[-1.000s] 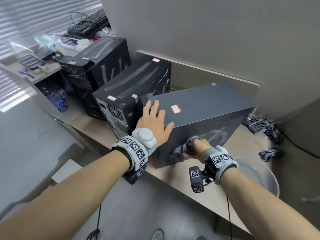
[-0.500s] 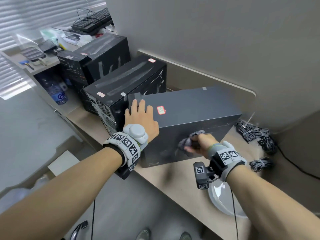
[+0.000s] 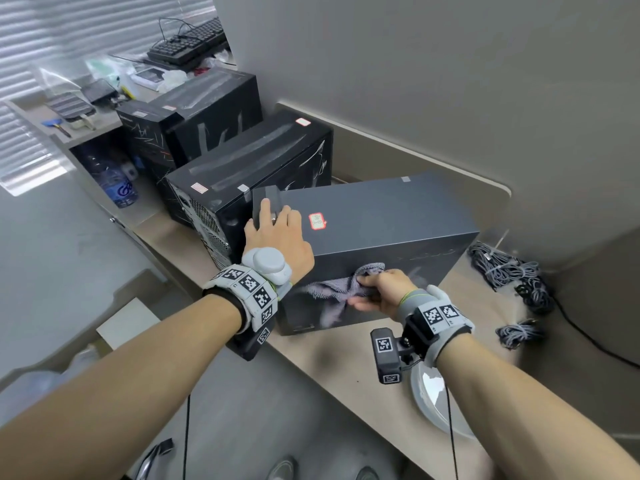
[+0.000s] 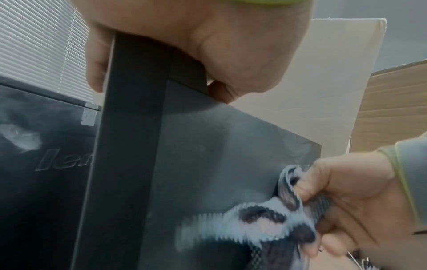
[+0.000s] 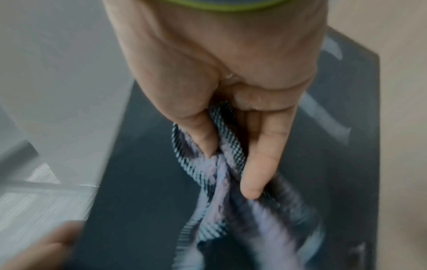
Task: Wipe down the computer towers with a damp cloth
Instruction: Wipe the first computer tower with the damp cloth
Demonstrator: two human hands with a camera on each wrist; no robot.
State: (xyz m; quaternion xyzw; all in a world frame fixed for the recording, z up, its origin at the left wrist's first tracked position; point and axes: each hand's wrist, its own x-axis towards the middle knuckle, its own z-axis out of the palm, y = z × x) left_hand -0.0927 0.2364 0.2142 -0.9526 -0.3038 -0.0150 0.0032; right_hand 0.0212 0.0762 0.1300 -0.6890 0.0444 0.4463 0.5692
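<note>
My right hand [image 3: 382, 292] is bunched tight round the cloth [image 3: 341, 289], rubbing the near side panel of the front tower [image 3: 381, 216] on the desk [image 3: 346, 362]. Left hand [image 3: 280, 237] lies flat on its top corner w/ fingers over the edge — bracing. By my read, abt a third in: the middle tower [image 3: 249, 168] & back tower [image 3: 194, 109] look streaked, prob not wiped yet.

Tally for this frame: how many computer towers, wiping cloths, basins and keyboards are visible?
Computer towers: 3 (nearest, middle, far)
Cloths: 1
Basins: 1
Keyboards: 1
Total: 6
</note>
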